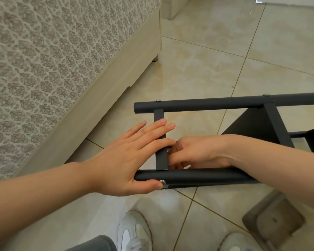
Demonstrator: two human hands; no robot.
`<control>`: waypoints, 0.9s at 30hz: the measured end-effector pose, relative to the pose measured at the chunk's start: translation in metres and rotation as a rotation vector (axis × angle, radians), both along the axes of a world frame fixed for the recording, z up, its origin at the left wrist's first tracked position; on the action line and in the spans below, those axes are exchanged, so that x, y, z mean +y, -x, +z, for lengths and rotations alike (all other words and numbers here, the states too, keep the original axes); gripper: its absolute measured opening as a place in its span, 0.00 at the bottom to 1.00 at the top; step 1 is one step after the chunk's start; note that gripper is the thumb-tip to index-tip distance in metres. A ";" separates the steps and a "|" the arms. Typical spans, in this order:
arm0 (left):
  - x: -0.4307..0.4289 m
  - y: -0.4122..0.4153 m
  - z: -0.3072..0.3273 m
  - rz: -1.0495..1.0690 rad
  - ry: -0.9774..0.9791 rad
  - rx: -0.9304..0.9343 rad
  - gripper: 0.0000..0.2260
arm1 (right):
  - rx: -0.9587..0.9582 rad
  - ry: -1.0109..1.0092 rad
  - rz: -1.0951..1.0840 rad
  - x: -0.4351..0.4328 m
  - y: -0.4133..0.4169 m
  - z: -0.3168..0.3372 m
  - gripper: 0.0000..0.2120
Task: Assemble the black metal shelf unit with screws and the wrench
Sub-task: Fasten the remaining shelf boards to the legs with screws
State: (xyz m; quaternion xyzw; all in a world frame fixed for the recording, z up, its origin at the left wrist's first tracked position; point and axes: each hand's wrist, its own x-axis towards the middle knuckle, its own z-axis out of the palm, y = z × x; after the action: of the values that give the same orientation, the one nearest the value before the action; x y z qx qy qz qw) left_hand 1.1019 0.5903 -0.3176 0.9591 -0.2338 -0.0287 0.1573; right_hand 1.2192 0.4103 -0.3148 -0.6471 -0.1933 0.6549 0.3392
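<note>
Two hands meet at the black shelf unit (207, 105), which lies on its side on the tiled floor (207, 60). The left hand (123, 160) lies flat, fingers straight across a crossbar (159, 115), thumb beside a screw (162, 182). The right hand (194, 151) curls behind that bar, and I cannot tell what it holds. The frame is probably stiff, light and smooth, best held by the tubes. A patterned bed (43, 69) stands on the left.
</note>
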 end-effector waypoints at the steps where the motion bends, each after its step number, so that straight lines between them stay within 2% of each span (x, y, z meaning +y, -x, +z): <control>1: 0.000 0.000 0.000 0.001 -0.002 0.000 0.34 | -0.005 0.001 0.006 0.001 0.000 0.001 0.07; 21: 0.001 0.001 -0.002 -0.005 -0.013 0.009 0.38 | 0.062 -0.017 -0.042 0.000 -0.002 -0.004 0.05; 27: 0.000 0.001 -0.001 -0.008 -0.006 0.023 0.38 | 0.055 0.001 -0.018 0.001 -0.003 -0.005 0.07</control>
State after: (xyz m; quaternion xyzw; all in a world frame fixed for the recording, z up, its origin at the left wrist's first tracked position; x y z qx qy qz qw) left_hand 1.1006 0.5906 -0.3184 0.9582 -0.2358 -0.0410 0.1568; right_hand 1.2227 0.4110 -0.3197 -0.6304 -0.1779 0.6696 0.3500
